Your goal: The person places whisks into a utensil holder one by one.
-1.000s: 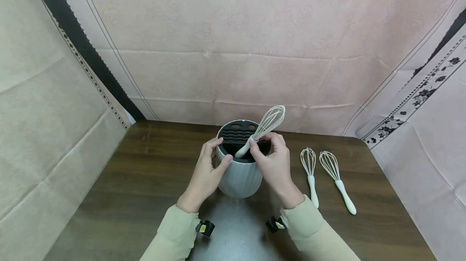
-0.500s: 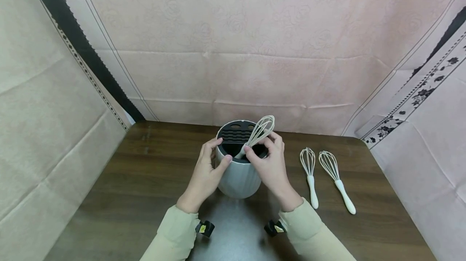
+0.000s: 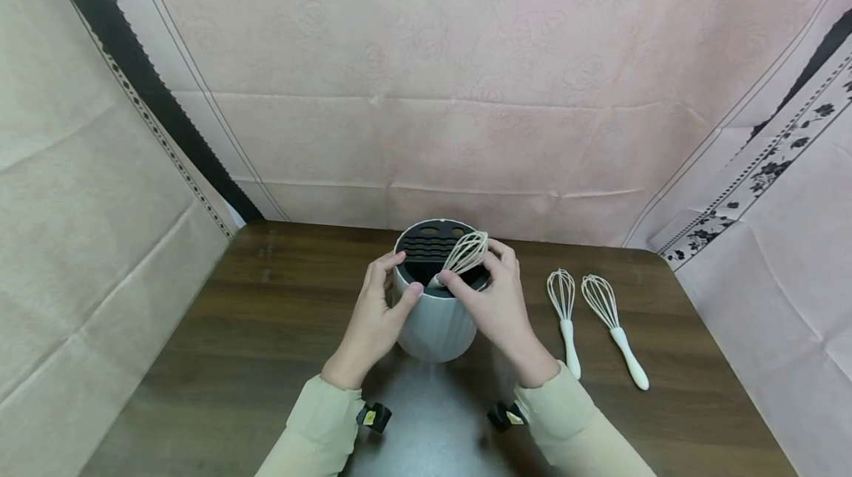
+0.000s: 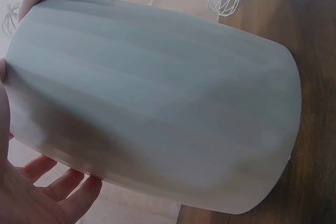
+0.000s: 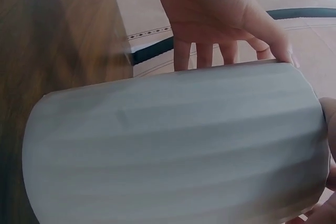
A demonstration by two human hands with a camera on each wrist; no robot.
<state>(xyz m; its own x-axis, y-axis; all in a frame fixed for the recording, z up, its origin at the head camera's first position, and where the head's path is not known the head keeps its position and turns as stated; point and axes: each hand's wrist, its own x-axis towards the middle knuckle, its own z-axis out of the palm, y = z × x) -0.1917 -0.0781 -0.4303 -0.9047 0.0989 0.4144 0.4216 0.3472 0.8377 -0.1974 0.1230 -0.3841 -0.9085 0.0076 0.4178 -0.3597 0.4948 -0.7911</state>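
Observation:
A pale grey ribbed utensil holder with a black slotted insert stands upright near the table's back edge. My left hand holds its left side, thumb at the front rim and fingers round the far side. A small white whisk leans into the open front compartment, handle down and wires up to the right. With thumb and fingers, my right hand holds this whisk over the right rim. Most of its handle is hidden inside the holder. Both wrist views are mostly filled by the holder's wall.
Right of the holder, two more white whisks lie on the brown wooden table: a nearer whisk and a farther whisk, wires pointing away. Pale cloth hangs behind the table and at both sides.
The whisk has gone down and left, deeper into the holder, with my right hand lowering along with it. My left hand has stayed on the holder.

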